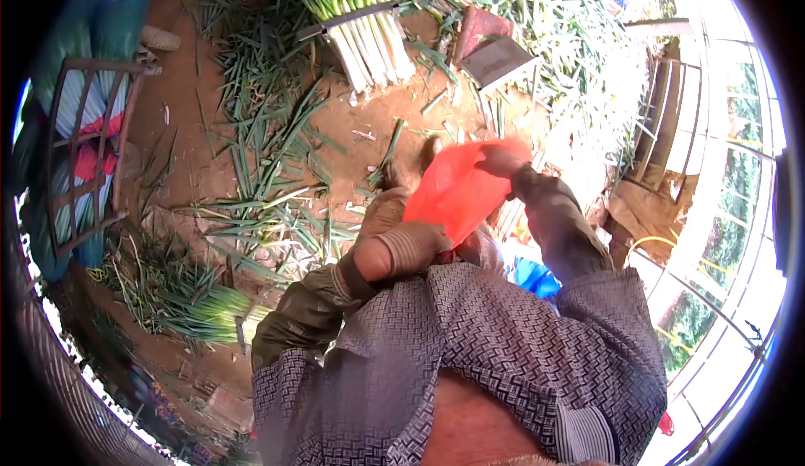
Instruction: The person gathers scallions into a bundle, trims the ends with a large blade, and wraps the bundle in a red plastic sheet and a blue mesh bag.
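Observation:
A thin red plastic bag (457,191) is stretched between my two hands above my lap. My left hand (412,246), in what looks like a striped knit glove, is closed at the bag's lower edge. My right hand (503,164) grips the upper right part of the bag, with some of its fingers blurred or hidden. Beyond the bag, a large bundle of green onions (369,46) rests in a dark metal bracket (348,20), white ends toward me. A flat metal plate (499,62) lies to the right of that bundle.
Loose green leaves (251,105) litter the dirt floor. Another green onion bundle (210,311) lies at the lower left. At the far left, a rusty metal rack (84,143) holds bagged onions. A wooden crate-like frame (671,118) stands at the right, beside a wire-framed clear wall.

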Motion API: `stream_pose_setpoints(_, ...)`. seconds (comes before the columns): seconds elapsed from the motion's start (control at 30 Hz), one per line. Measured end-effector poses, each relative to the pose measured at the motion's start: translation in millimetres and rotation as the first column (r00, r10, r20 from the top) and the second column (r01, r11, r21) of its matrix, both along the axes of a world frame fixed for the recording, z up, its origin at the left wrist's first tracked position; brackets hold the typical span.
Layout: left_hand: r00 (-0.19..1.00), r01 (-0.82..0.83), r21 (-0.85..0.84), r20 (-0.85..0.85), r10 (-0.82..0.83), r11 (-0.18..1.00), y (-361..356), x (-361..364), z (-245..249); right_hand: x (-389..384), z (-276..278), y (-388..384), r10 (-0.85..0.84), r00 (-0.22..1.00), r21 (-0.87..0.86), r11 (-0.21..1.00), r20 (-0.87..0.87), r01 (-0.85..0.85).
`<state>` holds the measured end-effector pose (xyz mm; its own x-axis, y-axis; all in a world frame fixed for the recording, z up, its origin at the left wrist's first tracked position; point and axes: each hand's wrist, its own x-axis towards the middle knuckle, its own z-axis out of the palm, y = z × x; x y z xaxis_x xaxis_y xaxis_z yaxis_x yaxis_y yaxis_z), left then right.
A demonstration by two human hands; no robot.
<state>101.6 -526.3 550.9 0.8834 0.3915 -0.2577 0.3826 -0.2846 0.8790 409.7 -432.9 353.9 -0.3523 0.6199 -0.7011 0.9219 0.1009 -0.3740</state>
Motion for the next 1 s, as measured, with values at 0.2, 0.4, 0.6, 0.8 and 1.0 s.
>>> stream_pose_setpoints(0.2,0.749,-0.07,0.18,-0.64,0.171,0.981,7.0,-12.8,-53.2,-15.4,111.0,42.4,-0.568,0.387,-0.102,0.646,-0.727,0.757)
stream_pose_setpoints(0.4,0.72,-0.321,0.583,-0.362,0.592,0.746,34.4,-91.4,-99.9,-122.5,269.5,11.4,-0.195,0.571,0.283,0.714,-0.798,0.64)
stream_pose_setpoints(0.6,0.449,-0.854,0.271,-0.05,0.892,0.445,85.2,-153.2,-119.3,-131.1,239.5,-28.7,0.031,0.656,0.579,0.502,-0.754,0.642)
stream_pose_setpoints(0.8,0.348,-0.937,0.084,0.126,0.929,0.34,101.8,-128.9,-69.5,-139.2,154.6,-36.9,-0.315,0.136,-0.093,0.617,-0.939,0.782)
stream_pose_setpoints(1.0,0.536,-0.84,0.072,0.269,0.8,0.539,93.2,-70.9,-26.2,-100.3,96.1,12.7,-0.456,-0.362,-0.553,0.41,-0.813,0.725)
